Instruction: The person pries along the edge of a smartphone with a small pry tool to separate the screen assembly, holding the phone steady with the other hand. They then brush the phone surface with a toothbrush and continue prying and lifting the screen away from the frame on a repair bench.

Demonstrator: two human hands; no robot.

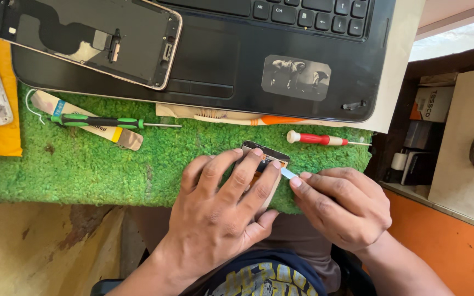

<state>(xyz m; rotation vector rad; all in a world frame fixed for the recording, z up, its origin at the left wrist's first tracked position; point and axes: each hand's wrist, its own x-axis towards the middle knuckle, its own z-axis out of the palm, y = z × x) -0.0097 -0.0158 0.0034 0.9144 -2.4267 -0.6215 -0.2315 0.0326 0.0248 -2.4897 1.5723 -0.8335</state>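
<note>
fingers of the left hand press a small phone part onto the green mat near the desk edge; the right hand pinches a thin white tool against its side, below the laptop.

I see a small dark phone lying flat near the front edge of the green mat, mostly covered from above. Only its far end shows: a black rounded-corner face with a pale metallic rim, and an orange-brown patch just below the exposed part. Against its right edge sits a thin pale blade, light blue-white, flat and narrow, tilted slightly with its tip touching the phone's side. The rest of the blade is hidden.
</note>
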